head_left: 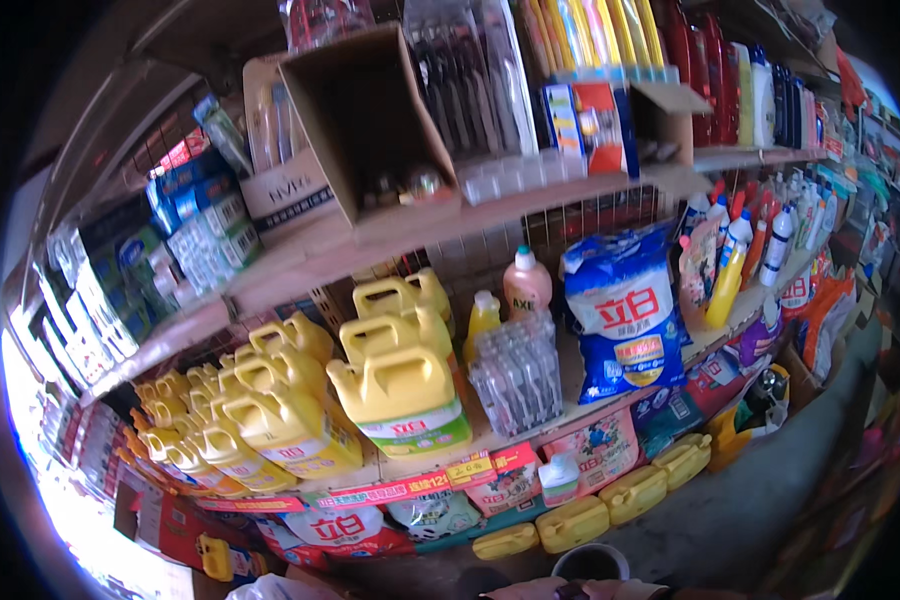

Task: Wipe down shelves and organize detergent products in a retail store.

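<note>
Neither my left hand nor my right hand shows in the head view. Large yellow jugs (405, 385) with handles stand on the middle shelf, and smaller yellow jugs (290, 435) crowd to their left. Beside them sits a stack of clear plastic packs (517, 375), whose contents are hard to make out. A pink bottle (527, 283) with a green cap stands behind it. To the right, a big blue bag (625, 315) leans upright. At the lower edge, the rim of a round dark-mouthed container (590, 562) shows.
The upper shelf (390, 222) carries an open cardboard box (365, 120), hanging toothbrush packs (470, 85) and several red bottles (705, 80). Below the middle shelf lie yellow jugs (575, 525) on their sides and detergent bags (350, 530). Bright light enters at lower left.
</note>
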The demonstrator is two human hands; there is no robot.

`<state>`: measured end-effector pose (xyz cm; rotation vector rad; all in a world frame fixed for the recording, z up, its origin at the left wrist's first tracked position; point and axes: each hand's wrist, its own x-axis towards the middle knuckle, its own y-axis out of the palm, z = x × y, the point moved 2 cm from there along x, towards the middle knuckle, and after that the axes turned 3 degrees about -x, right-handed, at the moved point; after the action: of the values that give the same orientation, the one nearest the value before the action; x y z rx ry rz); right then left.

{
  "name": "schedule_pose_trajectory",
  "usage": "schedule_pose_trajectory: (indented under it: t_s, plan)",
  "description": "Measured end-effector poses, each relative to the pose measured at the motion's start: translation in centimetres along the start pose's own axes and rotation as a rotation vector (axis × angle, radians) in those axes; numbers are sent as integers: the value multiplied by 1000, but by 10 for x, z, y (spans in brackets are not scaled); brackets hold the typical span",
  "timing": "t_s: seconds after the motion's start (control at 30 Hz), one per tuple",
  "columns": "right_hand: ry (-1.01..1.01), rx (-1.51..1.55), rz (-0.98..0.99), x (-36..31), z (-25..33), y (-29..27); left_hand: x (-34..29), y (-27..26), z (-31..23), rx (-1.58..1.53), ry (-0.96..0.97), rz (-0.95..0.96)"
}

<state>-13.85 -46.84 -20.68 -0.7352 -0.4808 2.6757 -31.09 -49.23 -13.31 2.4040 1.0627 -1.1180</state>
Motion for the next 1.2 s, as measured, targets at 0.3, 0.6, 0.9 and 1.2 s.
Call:
schedule_pose_trajectory:
  t_s: [0.3, 0.6, 0.9, 1.2]
  plan:
    - [-4, 546, -59, -94, 133, -70, -157, -20, -96, -236, -14, 26]
    - [-16, 6, -173, -180, 262, -135, -251, -5, -164, -218, -6, -114]
    - [-37, 203, -215, -234, 272, -166, -276, -18, -134, 579, 278, -843]
    - [-263, 539, -379, -249, 393, -217, -333, -14, -166, 6, 528, -903]
